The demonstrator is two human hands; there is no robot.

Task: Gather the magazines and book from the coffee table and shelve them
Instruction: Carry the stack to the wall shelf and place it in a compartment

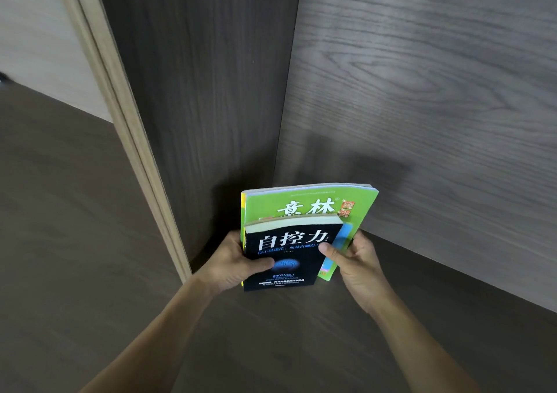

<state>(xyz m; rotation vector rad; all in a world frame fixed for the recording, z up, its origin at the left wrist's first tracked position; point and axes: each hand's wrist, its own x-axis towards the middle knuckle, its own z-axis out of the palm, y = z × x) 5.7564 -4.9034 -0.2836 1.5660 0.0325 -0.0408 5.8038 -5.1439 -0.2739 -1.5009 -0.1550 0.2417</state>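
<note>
Book and magazines held upright in the corner of a dark wood-grain shelf.

My left hand (238, 264) grips the left edge of the black book (289, 254), thumb across its glossy cover; my right hand (354, 264) clasps the right edge, thumb on front. Behind it stand the green magazines (304, 201), thin and taller. The side panel (196, 91) and back panel (422, 91) close the corner; the shelf board (286, 332) lies beneath.

Dark wood-grain panels (422, 91); pale wood trim (120, 106) at left.
</note>
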